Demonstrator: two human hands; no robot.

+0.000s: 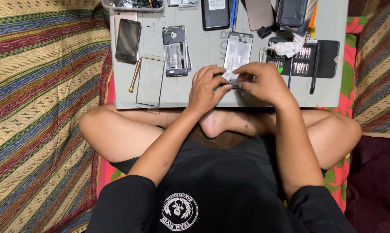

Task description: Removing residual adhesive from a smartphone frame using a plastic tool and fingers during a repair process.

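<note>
Silver phone frame [237, 52] lies pinched at its near end between both hands' fingers [223, 88].

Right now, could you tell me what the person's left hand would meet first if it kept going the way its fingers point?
The left hand points up and slightly right, its fingers already on the lower end of the opened phone. Going on, it would slide along that phone; beyond it lie a blue tool and a dark phone, though depth is unclear.

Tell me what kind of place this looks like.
Probably a home phone-repair spot on the floor. Both hands, left hand and right hand, work on an opened phone on a grey work board, with a screwdriver bit set nearby and patterned cloth underneath.
</note>
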